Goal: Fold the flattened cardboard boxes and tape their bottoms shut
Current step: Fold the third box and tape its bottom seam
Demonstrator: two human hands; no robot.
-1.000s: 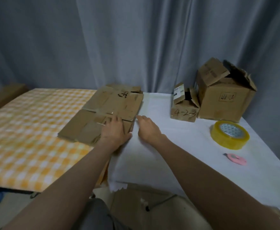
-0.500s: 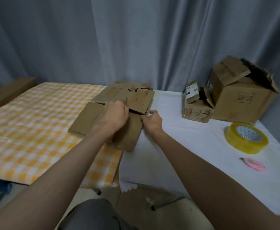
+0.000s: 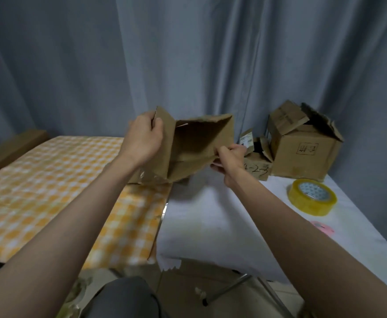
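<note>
Above the tables, raised hands (image 3: 143,140) (image 3: 230,158) grip a half-opened cardboard box (image 3: 199,143).

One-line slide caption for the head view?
Both hands, left hand and right hand, hold a cardboard box open above the table.

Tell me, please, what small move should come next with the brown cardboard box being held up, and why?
Probably keep spreading the brown cardboard box until it stands square. It is lifted off the tables and only partly opened, the left hand pinching one panel edge and the right hand pinching the opposite side. Its bottom flaps are not yet folded, and the yellowish roll of clear tape lies untouched.
</note>
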